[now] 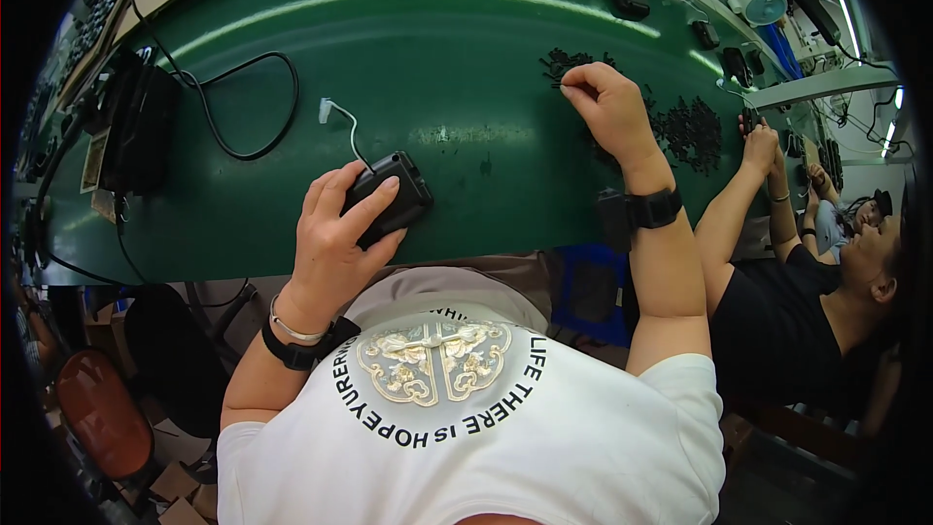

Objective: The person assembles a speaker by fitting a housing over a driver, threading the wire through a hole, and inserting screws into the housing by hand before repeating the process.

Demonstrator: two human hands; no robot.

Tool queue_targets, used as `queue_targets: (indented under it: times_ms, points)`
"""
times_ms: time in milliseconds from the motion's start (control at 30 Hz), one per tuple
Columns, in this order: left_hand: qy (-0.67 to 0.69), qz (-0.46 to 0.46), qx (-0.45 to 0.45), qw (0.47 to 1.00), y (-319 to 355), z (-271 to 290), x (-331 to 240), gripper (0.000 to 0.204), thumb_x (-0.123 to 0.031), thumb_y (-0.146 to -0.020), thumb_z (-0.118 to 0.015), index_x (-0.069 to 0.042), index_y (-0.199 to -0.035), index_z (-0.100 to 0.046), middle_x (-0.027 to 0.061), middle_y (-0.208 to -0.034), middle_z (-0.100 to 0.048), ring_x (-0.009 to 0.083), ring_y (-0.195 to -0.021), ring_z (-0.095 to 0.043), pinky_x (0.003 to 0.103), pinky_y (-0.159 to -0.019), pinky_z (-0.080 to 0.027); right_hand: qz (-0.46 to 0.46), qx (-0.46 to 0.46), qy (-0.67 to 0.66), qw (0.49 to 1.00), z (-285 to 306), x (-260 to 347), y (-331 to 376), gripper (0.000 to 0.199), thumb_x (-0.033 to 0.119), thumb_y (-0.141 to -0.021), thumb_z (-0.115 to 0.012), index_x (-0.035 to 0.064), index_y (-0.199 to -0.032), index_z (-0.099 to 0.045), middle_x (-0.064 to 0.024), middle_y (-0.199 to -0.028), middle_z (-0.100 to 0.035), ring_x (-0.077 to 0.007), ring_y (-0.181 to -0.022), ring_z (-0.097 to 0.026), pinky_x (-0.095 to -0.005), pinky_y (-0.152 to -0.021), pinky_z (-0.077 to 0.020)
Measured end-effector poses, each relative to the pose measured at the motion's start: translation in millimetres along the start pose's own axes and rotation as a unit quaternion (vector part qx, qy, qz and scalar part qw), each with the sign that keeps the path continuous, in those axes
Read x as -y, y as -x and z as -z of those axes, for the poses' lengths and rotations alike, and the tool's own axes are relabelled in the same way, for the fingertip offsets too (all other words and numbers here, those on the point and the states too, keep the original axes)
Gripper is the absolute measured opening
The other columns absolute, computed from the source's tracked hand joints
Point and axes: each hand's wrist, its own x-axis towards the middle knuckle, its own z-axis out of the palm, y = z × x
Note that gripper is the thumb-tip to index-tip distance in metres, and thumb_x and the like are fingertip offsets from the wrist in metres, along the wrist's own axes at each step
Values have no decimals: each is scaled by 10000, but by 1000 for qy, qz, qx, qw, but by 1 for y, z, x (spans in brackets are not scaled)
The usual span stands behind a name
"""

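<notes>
My left hand (342,224) is wrapped round a black plastic box-shaped device (400,196) with rounded corners, which it holds at the bench's near edge. A thin pale cable (348,129) rises from the device and ends in a white connector (325,111). Off to the right, my right hand (612,109) pinches with thumb and forefinger at the near edge of a small heap of black pieces (573,60). Whatever is between those fingertips is too small to make out. A larger heap of the same short black pieces (688,131) lies beside my right wrist.
A black cable (294,87) loops across the green bench top (466,49) at left, near a black machine (141,126). Similar black devices (628,0) lie far right, by a metal rail (821,87). A co-worker's hands (761,144) work close by on the right.
</notes>
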Motion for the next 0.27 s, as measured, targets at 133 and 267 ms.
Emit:
queue_targets:
  times_ms: [133,267]
  points:
    - [3,4,3,1000,1,0,2,620,-82,-594,-835,-137,-1195,-698,197,-1241,-573,380,-1089,-573,442,-908,-510,-1,6,74,997,2,-17,1,117,53,-841,-700,16,-951,-686,-77,-873,-646,-197,-761,-629,-287,-706,-506]
    - [5,3,7,1000,3,-1,2,632,-80,-602,-834,-133,-1215,-688,198,-1255,-567,380,-1101,-568,455,-924,-501,-1,13,76,997,-6,-24,-1,121,73,-844,-702,22,-953,-688,-85,-892,-652,-206,-781,-640,-305,-714,-510]
